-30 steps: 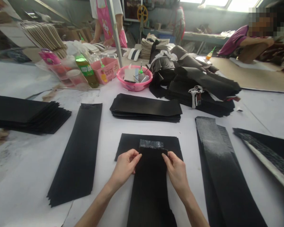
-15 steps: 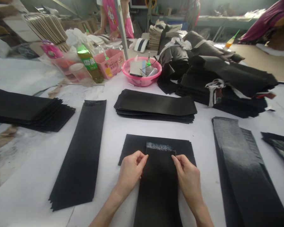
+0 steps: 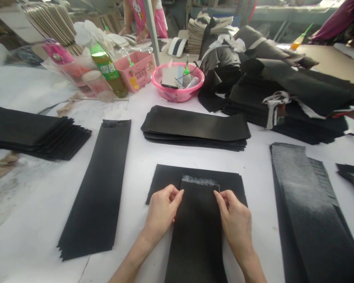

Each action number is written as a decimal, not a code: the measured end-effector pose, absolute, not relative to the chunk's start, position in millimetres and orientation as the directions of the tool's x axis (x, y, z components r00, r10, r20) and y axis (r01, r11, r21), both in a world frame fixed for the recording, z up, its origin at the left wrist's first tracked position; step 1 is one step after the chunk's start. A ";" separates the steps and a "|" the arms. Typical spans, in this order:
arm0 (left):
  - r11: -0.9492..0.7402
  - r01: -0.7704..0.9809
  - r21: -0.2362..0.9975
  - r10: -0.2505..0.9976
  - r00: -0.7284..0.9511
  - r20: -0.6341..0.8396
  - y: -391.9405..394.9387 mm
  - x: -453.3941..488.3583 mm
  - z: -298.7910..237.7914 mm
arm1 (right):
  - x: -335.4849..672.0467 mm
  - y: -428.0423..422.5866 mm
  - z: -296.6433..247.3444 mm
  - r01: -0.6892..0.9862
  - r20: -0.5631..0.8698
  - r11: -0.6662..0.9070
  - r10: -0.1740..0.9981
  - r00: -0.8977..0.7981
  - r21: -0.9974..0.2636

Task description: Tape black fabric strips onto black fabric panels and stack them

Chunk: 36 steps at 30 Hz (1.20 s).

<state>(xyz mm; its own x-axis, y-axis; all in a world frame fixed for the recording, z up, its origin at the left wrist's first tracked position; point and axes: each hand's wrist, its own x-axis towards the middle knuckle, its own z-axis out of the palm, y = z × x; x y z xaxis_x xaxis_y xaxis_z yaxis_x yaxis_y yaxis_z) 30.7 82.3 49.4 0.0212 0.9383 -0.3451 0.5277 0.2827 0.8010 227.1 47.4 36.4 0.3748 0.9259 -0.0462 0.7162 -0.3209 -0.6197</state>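
A long black strip (image 3: 197, 232) runs from the bottom edge up the middle of the white table. Its far end carries a shiny glued band (image 3: 200, 181). That end lies over a wider black sheet (image 3: 165, 179). My left hand (image 3: 162, 210) pinches the strip's left edge just below the band, fingers curled. My right hand (image 3: 236, 220) pinches the right edge at the same height.
Stacks of black strips lie at the left (image 3: 32, 133), the centre left (image 3: 97, 184), behind (image 3: 194, 127) and at the right (image 3: 306, 212). A pink bowl (image 3: 177, 94), a green bottle (image 3: 107, 70) and a heap of black pieces (image 3: 283, 94) stand further back. A person in a pink apron (image 3: 141, 15) works beyond.
The view has tilted down and shifted, so the far things sit higher in the picture. Both hands keep their pinch on the strip, whose glued end has settled lower onto the sheet.
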 end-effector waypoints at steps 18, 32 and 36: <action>0.304 0.573 0.761 0.927 0.008 -0.376 85.4 32.8 49.7 | 224.8 51.9 41.4 0.663 -0.108 -0.378 0.905 0.411 -0.646; 0.306 0.587 0.749 0.925 0.002 -0.380 85.7 33.2 52.6 | 225.4 54.8 42.6 0.637 -0.153 -0.419 0.890 0.430 -0.647; 0.306 0.581 0.754 0.925 0.003 -0.379 85.2 33.3 52.2 | 225.1 55.0 44.2 0.630 -0.157 -0.417 0.891 0.426 -0.656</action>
<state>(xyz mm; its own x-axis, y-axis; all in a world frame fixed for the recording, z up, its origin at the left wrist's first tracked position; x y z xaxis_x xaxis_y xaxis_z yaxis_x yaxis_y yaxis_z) 33.3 85.2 52.2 0.0033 0.9255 -0.3788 0.5811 0.3065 0.7540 225.1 55.0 44.2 0.4262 0.8910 -0.1568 0.6295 -0.4165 -0.6559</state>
